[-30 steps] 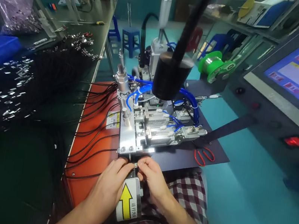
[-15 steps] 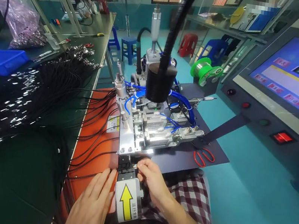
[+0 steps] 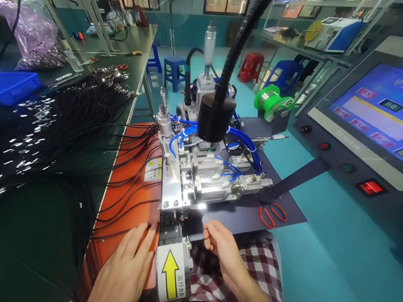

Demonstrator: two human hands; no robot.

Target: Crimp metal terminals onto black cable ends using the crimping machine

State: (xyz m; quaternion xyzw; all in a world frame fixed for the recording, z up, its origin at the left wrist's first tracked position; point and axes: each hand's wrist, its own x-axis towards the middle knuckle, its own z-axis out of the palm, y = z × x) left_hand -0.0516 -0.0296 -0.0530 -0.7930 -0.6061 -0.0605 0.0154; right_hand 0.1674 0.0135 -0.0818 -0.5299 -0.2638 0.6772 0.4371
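My left hand [image 3: 125,266] lies flat on the orange surface [image 3: 134,166], its fingers stretched beside the black conveyor track [image 3: 170,233], with nothing visible in it. My right hand [image 3: 222,249] is held just right of the track, over my lap, its fingers curled together; whether they pinch something small cannot be made out. Between the hands is a white plate with a yellow arrow [image 3: 171,274]. Ahead stands the metal machine [image 3: 213,173] with blue tubes. Several black cables [image 3: 132,201] run from the left across the orange surface to the machine.
A dark bench with a heap of black cables [image 3: 79,101] and a blue tray [image 3: 0,88] is on the left. Red-handled scissors [image 3: 273,215] lie right of the machine. A black flexible hose [image 3: 238,39] hangs above it. A control screen [image 3: 395,110] stands at the right.
My right hand has moved right, away from the track, its fingers still curled. My left hand has stayed nearly in place. The camera view has shifted slightly.
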